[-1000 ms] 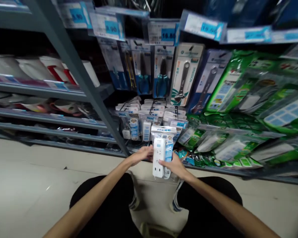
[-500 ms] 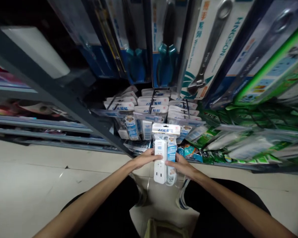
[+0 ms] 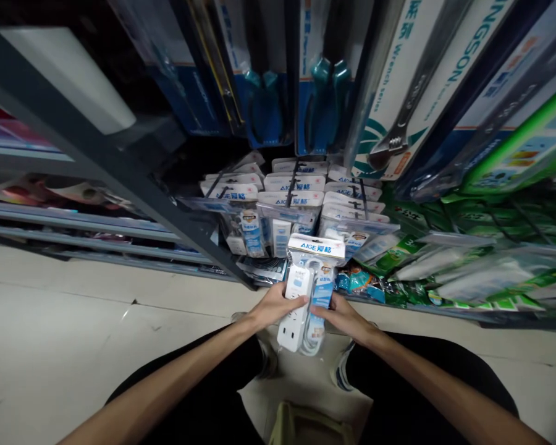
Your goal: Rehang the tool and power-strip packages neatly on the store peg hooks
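Observation:
A white power strip (image 3: 298, 285) in a clear plastic pack hangs between my two hands, with its coiled cable and a blue label on the right side. My left hand (image 3: 277, 305) grips the left edge, thumb lying across the sockets. On the other edge, my right hand (image 3: 345, 315) pinches the pack, thumb over the blue label. The pack leans slightly, its white header card at the top. Just behind it, several like packs (image 3: 293, 196) hang in rows on metal hooks.
Above hang carded pliers (image 3: 327, 105) and an adjustable wrench (image 3: 393, 142). Green packs (image 3: 472, 247) fill the right side. A grey shelf post (image 3: 134, 179) slants down on the left. Below, between my knees, is a greenish stool (image 3: 285, 423) on the tiled floor.
The power strip pack has tilted, its lower end swinging left, and both hands have turned with it. The view has shifted a little, so the hanging goods sit slightly farther right.

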A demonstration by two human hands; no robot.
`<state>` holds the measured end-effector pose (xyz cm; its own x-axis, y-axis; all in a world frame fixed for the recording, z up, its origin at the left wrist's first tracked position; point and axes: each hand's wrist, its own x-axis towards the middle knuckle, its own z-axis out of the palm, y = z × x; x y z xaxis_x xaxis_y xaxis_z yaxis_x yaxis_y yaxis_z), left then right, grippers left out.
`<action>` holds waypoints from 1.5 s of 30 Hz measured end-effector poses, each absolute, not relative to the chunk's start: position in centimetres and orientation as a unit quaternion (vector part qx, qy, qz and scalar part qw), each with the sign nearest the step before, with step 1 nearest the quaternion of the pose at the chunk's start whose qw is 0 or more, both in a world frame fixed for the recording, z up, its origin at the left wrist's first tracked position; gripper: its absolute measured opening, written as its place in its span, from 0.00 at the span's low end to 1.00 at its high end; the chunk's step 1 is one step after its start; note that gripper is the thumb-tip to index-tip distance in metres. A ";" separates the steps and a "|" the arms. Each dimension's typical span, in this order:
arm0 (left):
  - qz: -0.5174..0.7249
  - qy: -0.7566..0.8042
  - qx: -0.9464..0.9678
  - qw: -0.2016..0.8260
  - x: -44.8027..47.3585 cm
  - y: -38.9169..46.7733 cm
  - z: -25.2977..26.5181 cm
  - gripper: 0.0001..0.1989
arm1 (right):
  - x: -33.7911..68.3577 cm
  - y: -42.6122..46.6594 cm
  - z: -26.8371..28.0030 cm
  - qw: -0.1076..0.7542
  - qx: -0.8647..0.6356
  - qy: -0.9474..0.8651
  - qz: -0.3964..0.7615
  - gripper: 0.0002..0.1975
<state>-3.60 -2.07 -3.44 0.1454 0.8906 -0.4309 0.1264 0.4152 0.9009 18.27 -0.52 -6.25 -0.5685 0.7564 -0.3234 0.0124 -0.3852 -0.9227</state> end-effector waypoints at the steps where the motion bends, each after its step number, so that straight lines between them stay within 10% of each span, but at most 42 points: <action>1: 0.312 0.581 0.436 0.612 -3.7 -2.1 -3.4 0.32 | 18.0 -0.6 -6.2 0.253 -0.385 -0.490 0.740 0.28; 45: 0.365 0.561 0.333 0.664 -5.1 -3.2 -3.0 0.35 | 15.3 -0.1 -3.2 0.288 -0.397 -0.222 0.843 0.22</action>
<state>-5.06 -3.22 -2.98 0.1038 0.8583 -0.5026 -0.1106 0.5121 0.8518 15.27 -0.14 -3.15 -0.5184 0.6615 -0.5419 -0.3086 -0.7357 -0.6029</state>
